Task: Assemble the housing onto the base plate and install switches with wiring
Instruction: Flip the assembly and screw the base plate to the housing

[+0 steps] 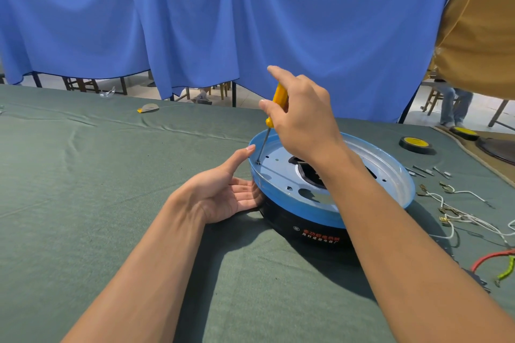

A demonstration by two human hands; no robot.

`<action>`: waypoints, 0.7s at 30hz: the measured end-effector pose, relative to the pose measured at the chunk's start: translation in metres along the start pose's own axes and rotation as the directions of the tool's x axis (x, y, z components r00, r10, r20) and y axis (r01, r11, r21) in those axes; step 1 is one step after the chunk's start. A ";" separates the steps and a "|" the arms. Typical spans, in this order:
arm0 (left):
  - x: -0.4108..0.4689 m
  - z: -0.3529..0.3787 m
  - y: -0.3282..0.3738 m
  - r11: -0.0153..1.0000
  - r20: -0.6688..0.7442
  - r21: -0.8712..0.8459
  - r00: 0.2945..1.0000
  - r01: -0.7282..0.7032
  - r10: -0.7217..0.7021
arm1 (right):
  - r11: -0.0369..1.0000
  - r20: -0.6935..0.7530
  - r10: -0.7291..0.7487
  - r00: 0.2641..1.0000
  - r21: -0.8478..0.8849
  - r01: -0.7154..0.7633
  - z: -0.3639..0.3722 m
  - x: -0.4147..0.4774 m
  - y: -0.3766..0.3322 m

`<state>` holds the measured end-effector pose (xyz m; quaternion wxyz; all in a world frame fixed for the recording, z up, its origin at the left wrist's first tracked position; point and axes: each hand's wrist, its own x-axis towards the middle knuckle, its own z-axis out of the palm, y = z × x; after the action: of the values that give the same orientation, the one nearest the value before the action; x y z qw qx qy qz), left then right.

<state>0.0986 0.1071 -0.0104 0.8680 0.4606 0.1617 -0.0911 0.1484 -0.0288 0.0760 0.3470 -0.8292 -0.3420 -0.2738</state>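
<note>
Plate thin, stiff, slick (probably light), best braced at wall: left hand flat there; right hand clenches screwdriver.

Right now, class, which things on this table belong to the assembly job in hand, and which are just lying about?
In use: blue plate, black housing, yellow screwdriver in the right hand, left hand steadying the housing, white terminal wires, loose screws.
Lying about: tape roll, safety glasses, yellow-grey scrap.
</note>
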 end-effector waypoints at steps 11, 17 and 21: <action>-0.006 0.004 0.004 0.992 -0.010 0.126 1.000 0.021 -0.020 | 0.995 0.000 -0.053 0.999 0.084 0.053 0.000 -0.003 -0.003; -0.018 0.015 0.015 0.746 -0.211 0.663 0.972 0.061 0.108 | 0.988 0.106 -0.091 0.990 0.131 0.076 -0.011 0.002 -0.009; -0.021 0.018 0.010 0.656 -0.246 0.746 0.962 0.112 0.116 | 0.990 0.179 -0.074 0.981 0.129 0.051 -0.006 -0.002 -0.010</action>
<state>0.0856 0.0981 0.0146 0.5676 0.7870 0.2265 -0.0848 0.1380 -0.0290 0.0825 0.3558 -0.8166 -0.4150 -0.1853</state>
